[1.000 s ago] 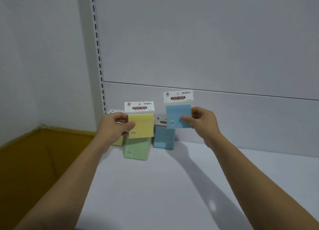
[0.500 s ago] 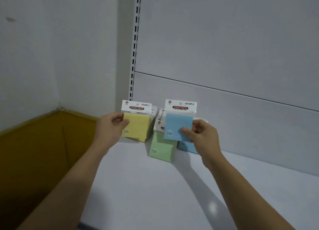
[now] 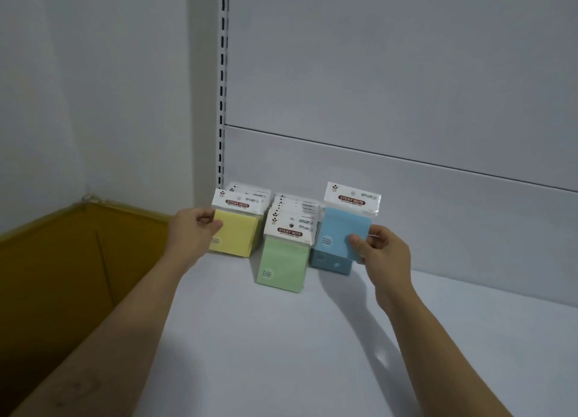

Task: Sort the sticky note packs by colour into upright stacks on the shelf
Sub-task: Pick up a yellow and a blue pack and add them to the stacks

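The person stands at a white shelf with both arms stretched toward its back corner. The left hand pinches a yellow pack by its left edge, thumb on the front face, holding it upright against the front of the yellow stack beside the slotted upright. Its lower edge sits at shelf level, though I cannot tell if it rests there. Just right of it stands the green stack, several packs upright with white header cards fanned one behind another. The right hand grips a blue pack by its right edge between thumb and curled fingers, holding it upright and raised. This pack hangs in front of and above the blue stack, which stands on the shelf close against the right side of the green one. The 3 colours run yellow, green, blue from left to right. An open brown cardboard box sits to the left of the shelf, against the wall.
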Demonstrator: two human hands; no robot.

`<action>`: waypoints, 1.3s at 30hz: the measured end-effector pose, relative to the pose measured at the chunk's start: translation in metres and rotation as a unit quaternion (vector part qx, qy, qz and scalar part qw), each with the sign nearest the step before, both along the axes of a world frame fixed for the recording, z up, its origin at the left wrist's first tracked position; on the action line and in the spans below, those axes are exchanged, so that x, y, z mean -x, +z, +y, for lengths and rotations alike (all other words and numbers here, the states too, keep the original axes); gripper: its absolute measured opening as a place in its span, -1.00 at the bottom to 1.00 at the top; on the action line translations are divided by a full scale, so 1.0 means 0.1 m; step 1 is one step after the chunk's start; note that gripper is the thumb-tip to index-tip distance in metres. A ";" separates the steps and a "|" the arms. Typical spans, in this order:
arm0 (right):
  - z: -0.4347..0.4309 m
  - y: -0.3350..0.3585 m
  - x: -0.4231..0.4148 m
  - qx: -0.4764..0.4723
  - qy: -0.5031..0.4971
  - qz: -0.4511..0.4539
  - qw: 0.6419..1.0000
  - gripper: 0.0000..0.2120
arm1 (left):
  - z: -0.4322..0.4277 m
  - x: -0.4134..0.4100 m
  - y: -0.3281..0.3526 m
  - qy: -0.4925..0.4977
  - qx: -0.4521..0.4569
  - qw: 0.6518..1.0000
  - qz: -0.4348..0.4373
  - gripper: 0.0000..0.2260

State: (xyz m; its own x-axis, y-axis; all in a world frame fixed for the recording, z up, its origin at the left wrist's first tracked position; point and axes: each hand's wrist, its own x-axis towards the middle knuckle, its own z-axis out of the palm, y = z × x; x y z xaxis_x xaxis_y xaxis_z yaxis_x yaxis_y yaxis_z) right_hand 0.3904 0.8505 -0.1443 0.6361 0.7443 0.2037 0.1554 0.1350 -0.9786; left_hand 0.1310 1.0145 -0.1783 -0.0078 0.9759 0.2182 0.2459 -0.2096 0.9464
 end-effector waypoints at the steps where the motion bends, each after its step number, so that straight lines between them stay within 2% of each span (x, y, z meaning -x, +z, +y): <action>1: -0.01 -0.04 -0.01 -0.003 -0.005 0.007 1.000 -0.84 | 0.00 -0.03 -0.01 0.007 -0.006 1.000 0.008 -0.84; 6: -0.06 -0.19 -0.19 -0.003 -0.055 -0.006 0.998 -0.85 | -0.08 -0.15 -0.11 0.065 -0.036 0.997 0.021 -0.82; 11: -0.03 -0.39 -0.11 0.083 -0.048 -0.071 0.993 -0.89 | -0.07 -0.18 -0.21 0.090 -0.065 0.993 0.042 -0.81; 14: 0.08 -0.42 -0.09 0.105 -0.087 -0.110 0.984 -0.92 | -0.08 -0.18 -0.19 0.088 -0.078 0.992 0.051 -0.80; 18: 0.16 -0.49 -0.11 0.158 -0.125 -0.165 0.966 -0.85 | -0.07 -0.18 -0.18 0.085 -0.083 0.992 0.052 -0.79; 22: 0.17 -0.46 -0.08 0.186 -0.127 -0.199 0.954 -0.63 | -0.07 -0.15 -0.15 0.062 -0.082 0.993 0.058 -0.79; 26: 0.17 -0.44 -0.05 0.224 -0.117 -0.246 0.936 -0.68 | -0.12 -0.09 -0.12 0.036 -0.069 0.995 0.058 -0.73; 30: 0.17 -0.44 -0.01 0.226 -0.115 -0.263 0.931 -0.69 | -0.23 -0.04 -0.10 -0.028 -0.048 0.994 0.096 -0.49; 33: 0.16 -0.39 0.01 0.240 -0.106 -0.265 0.928 -0.67 | -0.25 -0.01 -0.07 -0.028 -0.054 0.989 0.137 -0.39; 36: 0.12 -0.31 0.00 0.262 -0.095 -0.276 0.920 -0.52 | -0.31 0.00 0.01 -0.008 -0.099 0.968 0.229 -0.41; 39: 0.04 -0.16 -0.07 0.260 -0.099 -0.315 0.907 -0.34 | -0.42 -0.04 0.16 0.010 -0.174 0.949 0.262 -0.48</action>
State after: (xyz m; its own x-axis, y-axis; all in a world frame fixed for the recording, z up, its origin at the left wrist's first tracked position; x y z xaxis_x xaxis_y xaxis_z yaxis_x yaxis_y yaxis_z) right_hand 0.3977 0.8540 -0.1603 0.6475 0.7275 0.2270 0.6767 -0.4119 -0.6103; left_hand 0.1349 0.9723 -0.1619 0.1725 0.8444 0.5071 0.6713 -0.4776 0.5668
